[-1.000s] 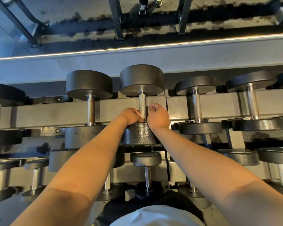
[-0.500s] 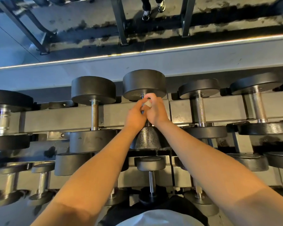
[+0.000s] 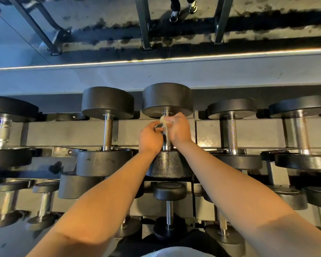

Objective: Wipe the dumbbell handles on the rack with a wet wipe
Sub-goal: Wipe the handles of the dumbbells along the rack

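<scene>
The knurled steel dumbbell handle (image 3: pixel 166 135) runs straight away from the viewer between two black heads, on the rack's (image 3: pixel 67 132) top tier, centre. A pale crumpled wet wipe (image 3: pixel 165 120) sits at its far end, pinched by the right hand (image 3: pixel 178 129). The left hand (image 3: pixel 150 137) curls round the handle. Neighbouring dumbbells (image 3: pixel 107 130) stand near on both sides.

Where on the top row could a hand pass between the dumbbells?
Open gaps flank the handle being wiped, over the grey rack beam. At that handle it is crowded: left hand, right hand and wipe.
</scene>
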Demonstrator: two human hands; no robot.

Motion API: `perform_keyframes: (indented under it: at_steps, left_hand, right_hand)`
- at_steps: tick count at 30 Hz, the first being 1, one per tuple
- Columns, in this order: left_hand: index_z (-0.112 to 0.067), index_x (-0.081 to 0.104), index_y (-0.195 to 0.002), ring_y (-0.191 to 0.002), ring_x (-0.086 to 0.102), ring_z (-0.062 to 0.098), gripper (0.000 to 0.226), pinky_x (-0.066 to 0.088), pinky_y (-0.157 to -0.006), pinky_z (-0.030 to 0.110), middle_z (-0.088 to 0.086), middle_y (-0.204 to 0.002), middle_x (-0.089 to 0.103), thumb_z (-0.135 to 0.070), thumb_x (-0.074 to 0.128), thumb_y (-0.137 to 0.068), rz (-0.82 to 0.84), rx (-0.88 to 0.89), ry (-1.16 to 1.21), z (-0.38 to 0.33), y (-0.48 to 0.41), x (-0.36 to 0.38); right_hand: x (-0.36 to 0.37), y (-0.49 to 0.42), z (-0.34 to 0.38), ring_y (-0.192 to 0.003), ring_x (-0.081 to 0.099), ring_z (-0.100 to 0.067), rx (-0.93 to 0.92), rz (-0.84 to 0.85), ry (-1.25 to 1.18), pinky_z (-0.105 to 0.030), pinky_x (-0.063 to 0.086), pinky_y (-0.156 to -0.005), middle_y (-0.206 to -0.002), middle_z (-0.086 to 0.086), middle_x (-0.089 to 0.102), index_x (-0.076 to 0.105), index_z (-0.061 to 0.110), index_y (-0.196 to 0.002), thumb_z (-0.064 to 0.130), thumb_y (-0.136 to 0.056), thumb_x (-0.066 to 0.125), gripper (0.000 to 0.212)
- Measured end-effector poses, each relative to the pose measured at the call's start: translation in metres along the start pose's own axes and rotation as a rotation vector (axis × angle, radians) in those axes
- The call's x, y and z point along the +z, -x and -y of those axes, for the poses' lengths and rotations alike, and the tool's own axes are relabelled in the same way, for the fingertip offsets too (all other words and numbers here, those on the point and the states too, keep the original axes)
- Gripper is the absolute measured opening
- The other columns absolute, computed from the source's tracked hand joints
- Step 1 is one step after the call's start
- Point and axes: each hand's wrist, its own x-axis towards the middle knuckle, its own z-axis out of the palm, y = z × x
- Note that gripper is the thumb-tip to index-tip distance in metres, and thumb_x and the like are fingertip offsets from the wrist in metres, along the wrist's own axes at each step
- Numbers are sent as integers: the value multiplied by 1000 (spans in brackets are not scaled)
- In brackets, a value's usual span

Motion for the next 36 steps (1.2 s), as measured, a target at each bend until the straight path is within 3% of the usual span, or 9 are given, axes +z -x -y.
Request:
perform_keyframes:
  at_steps: [4,9,13,19,21,23,25,29,36]
  left_hand:
    - [-18,60,-136,-99,69,23,44,56,-92,42,9,-110,73,-9,43,-96,-17,-44,62,-2,0,0]
    - [-31,64,-88,-86,69,15,34,57,-82,33,-1,-92,73,-7,41,-98,-36,-59,148,-10,7,0]
    - [-32,66,-82,-84,70,12,35,57,-79,30,-6,-85,74,-7,44,-95,-31,-63,142,-9,6,1]
    - [-27,72,-105,-80,70,9,34,58,-72,29,-7,-91,76,-9,44,-97,-2,-16,79,-6,4,2]
    - [-25,73,-110,-82,71,8,35,59,-75,29,-7,-92,76,-10,44,-98,-3,-8,72,-5,3,2]
    - [-25,73,-110,-80,70,5,36,56,-70,21,-6,-92,76,-9,43,-99,-6,1,65,-5,3,2]
    - [-25,72,-112,-79,68,3,36,50,-64,14,-6,-94,76,-10,42,-100,-3,23,40,-5,3,1]
    - [-24,71,-114,-80,68,3,36,47,-61,10,-7,-94,74,-10,41,-101,13,35,37,-5,2,0]
    - [-21,72,-112,-86,68,3,37,51,-71,16,-4,-98,75,-7,41,-98,10,21,53,-5,4,1]
  right_hand:
    - [-2,12,-9,-92,60,-25,-48,98,78,-17,38,-80,-104,-14,60,78,10,-108,13,-90,73,19]
    - [-8,19,-12,-91,70,-20,178,293,166,-30,56,-86,-95,-4,75,81,16,-93,14,-86,70,14]
    - [-11,18,-6,-88,71,-19,310,448,226,-31,59,-84,-91,-4,76,79,13,-91,22,-71,80,22]
    - [-22,7,2,-91,66,-17,370,-104,-367,-24,54,-80,-100,-2,69,75,14,-100,3,-88,67,18]
    - [-15,-2,15,-82,65,-13,526,-155,-675,-16,52,-65,-100,0,67,68,17,-100,12,-91,69,10]
    - [-6,-9,25,-78,69,-22,657,-105,-820,-31,60,-65,-96,-8,68,60,19,-89,21,-94,67,9]
    - [2,-13,25,-85,70,-33,681,-43,-821,-50,61,-76,-102,-17,67,51,26,-87,20,-98,60,15]
    - [-3,-5,12,-89,65,-26,637,123,-674,-33,55,-65,-110,-17,65,49,18,-112,12,-102,48,12]
    - [-13,8,5,-97,65,-29,565,450,-122,-38,55,-86,-115,-12,65,59,-3,-124,8,-98,51,29]
